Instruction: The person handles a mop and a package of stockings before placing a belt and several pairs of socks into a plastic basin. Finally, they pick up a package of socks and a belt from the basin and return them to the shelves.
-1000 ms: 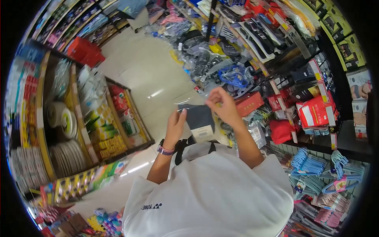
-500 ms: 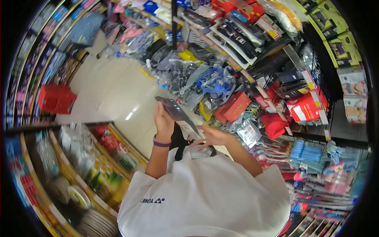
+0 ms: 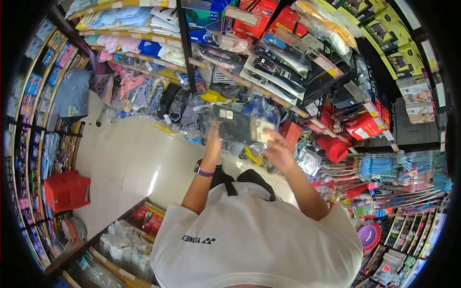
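A flat clear-plastic package with dark folded contents and a pale label at its right end is held up in front of my chest. My left hand, with a watch and a striped band at the wrist, grips its left edge. The fingers of my right hand are closed on the labelled right end. What exactly is folded inside cannot be made out. Behind the package lies a heap of plastic-wrapped goods, with a red box close to my right hand.
Shelves of packaged clothing rise ahead and to the right. Hanging brushes or similar handled goods are at the right. A red plastic container stands on the tiled floor at the left. A low shelf with plastic bags is near my left side.
Both hands have raised the package and moved it forward. Its broad face with the label now faces me, where before it was tilted edge-on. My view has shifted too.
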{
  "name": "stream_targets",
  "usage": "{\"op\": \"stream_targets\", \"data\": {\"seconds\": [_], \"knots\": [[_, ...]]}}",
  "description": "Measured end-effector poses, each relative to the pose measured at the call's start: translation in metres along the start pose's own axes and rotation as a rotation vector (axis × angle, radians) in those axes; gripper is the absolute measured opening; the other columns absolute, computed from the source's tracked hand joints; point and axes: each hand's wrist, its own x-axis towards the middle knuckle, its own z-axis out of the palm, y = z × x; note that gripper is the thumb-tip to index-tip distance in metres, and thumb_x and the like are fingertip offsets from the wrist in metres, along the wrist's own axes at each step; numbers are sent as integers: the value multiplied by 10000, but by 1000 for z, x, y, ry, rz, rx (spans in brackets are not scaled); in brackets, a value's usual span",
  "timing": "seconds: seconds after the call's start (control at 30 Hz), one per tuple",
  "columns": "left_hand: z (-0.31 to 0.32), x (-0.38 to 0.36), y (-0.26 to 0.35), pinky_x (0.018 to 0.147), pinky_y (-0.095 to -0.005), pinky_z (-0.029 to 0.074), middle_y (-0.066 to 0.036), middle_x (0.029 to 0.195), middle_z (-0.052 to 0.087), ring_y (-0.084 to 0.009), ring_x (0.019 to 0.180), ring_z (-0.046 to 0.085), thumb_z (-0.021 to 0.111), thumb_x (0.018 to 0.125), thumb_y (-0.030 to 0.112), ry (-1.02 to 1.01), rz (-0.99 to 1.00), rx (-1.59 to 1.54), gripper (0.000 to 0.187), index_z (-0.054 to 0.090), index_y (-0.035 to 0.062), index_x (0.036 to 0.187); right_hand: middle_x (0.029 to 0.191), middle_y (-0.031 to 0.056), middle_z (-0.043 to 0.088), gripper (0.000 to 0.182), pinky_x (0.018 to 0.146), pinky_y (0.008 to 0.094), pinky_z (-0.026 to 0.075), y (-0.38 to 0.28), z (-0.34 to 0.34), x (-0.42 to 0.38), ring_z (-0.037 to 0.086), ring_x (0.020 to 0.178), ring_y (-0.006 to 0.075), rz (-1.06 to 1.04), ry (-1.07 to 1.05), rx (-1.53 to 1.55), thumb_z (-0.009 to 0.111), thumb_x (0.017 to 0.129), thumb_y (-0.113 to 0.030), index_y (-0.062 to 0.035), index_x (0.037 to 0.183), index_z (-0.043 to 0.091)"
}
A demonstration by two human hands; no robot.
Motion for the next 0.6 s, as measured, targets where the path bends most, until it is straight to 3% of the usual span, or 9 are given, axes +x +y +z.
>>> {"op": "stream_targets", "data": {"seconds": [0.07,0.13,0.23,0.27,0.33,0.37,0.47,0.53,0.6], "knots": [[-1,12,12,858,-302,414,-123,1080,547,-202,958,554,382,897,235,-90,-142,278,332,473,34,1146,1054,14,550,322,627,271,499,-26,0,18,550,788,108,-157,164,-22,495,812,11,-98,1113,516],[-14,15,13,810,-297,442,-105,1003,581,-192,877,583,392,893,229,-162,-158,296,313,488,42,1125,906,11,538,336,540,215,435,-53,-39,50,517,707,85,-301,201,-76,491,809,22,-100,1122,492],[-37,12,12,781,-288,449,-94,956,595,-172,852,585,402,889,221,-111,-248,250,280,501,49,1087,868,21,536,372,583,210,432,-117,-39,84,504,719,88,-463,325,-89,486,806,30,-83,1160,470],[-46,11,10,766,-281,452,-92,952,595,-166,834,584,404,889,217,-58,-234,259,264,506,52,1066,890,28,535,377,658,238,435,-136,-59,101,502,749,96,-507,198,-18,476,811,21,-76,1175,456],[-62,8,10,751,-274,455,-90,948,595,-161,816,584,406,888,214,-5,-218,281,248,512,54,1046,1027,71,529,358,848,296,407,-171,-65,138,519,895,151,-587,216,22,474,810,12,-59,1160,451],[-68,6,10,740,-268,455,-88,941,596,-158,807,582,406,889,218,35,-215,280,242,513,57,1036,1063,92,519,345,933,344,387,-181,-61,153,519,940,191,-742,144,106,467,811,19,-37,1151,444],[-82,10,6,725,-259,455,-86,931,597,-157,796,578,411,887,227,81,-251,283,241,513,62,1030,1086,129,516,376,946,369,397,-190,-88,204,520,991,240,-801,194,54,467,820,-14,-26,1190,399],[-82,14,1,720,-257,454,-86,929,596,-159,796,577,416,884,232,80,-304,289,245,513,63,1034,1057,133,527,329,911,388,423,-165,-96,213,522,987,246,-692,235,103,472,823,-29,-10,1149,431],[-75,22,-6,725,-258,449,-80,911,594,-149,790,574,438,861,230,84,-341,263,265,528,47,1030,1041,128,529,298,876,398,446,-127,-83,194,531,967,240,-733,317,-138,486,823,-50,-20,1119,465]]}}
